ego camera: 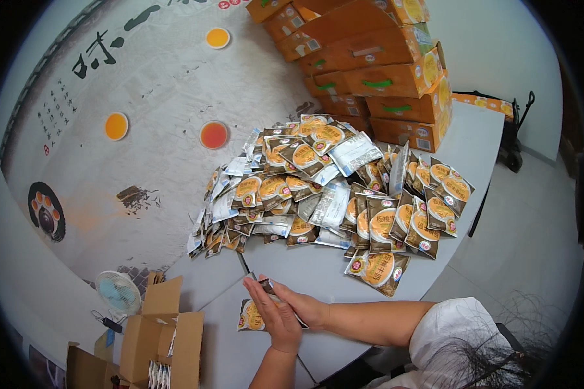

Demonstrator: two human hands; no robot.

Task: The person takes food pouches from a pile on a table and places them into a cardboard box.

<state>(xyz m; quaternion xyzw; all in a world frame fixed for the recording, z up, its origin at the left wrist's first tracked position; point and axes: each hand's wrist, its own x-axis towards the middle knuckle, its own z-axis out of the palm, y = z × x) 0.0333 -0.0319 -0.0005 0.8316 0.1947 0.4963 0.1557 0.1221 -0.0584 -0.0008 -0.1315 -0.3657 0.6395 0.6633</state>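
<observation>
My left hand and my right hand are pressed palm to palm around a brown pouch, of which only the edges show between them. Under the hands, another brown and orange pouch lies flat on the grey-white table. Beyond them rises a large heap of similar sealed pouches, some with their white backs up. One pouch lies at the near edge of the heap, to the right of my hands.
An open cardboard box with pouches standing inside is at the lower left, beside a small fan. Orange cartons with green handles are stacked behind the heap. A wheeled trolley stands beyond the table's right edge.
</observation>
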